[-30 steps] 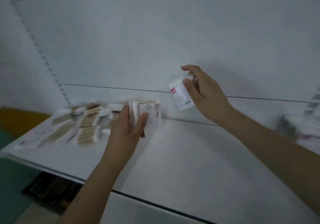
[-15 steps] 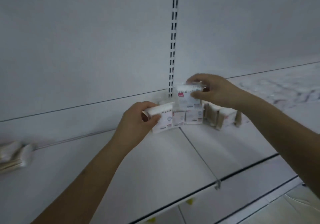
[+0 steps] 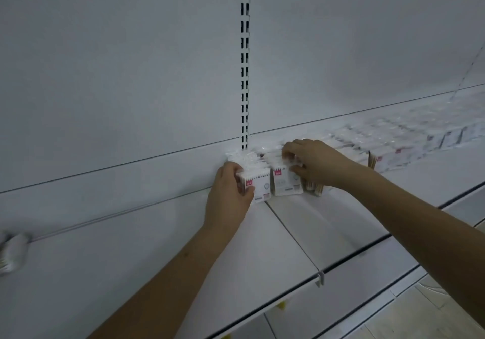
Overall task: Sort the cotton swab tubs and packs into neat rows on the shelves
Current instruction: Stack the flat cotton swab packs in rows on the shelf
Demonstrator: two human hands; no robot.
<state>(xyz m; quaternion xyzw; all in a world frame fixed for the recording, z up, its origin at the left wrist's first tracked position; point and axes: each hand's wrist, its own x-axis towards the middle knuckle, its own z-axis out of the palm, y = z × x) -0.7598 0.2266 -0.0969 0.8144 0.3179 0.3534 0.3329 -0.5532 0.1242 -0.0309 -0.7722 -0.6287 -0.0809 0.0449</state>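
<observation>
White metal shelf (image 3: 131, 260) carries both bare forearms, which reach in from 6 and 4 o'clock toward the back panel (image 3: 131, 76). The left hand (image 3: 228, 196) is turned thumb-forward, fingers curled round the left side of a pack (image 3: 258, 185), which stands upright at the shelf's rear, just at the foot of the slotted upright (image 3: 244, 63). The right hand (image 3: 315, 162) arches over from 3 o'clock, fingertips on top and thumb at the side of a second pack (image 3: 284, 183), pinching it; this pack stands touching the first on its right. Both packs are small, boxy and glossy, clear film over white swab tips, with white labels bearing a red patch. At 2 o'clock more packs (image 3: 393, 149) run in a blurred row along the back panel. Wooden sticks show through the wrap beside the right wrist. At 9 o'clock a blurred white bundle (image 3: 11, 253) lies at the frame edge.
</observation>
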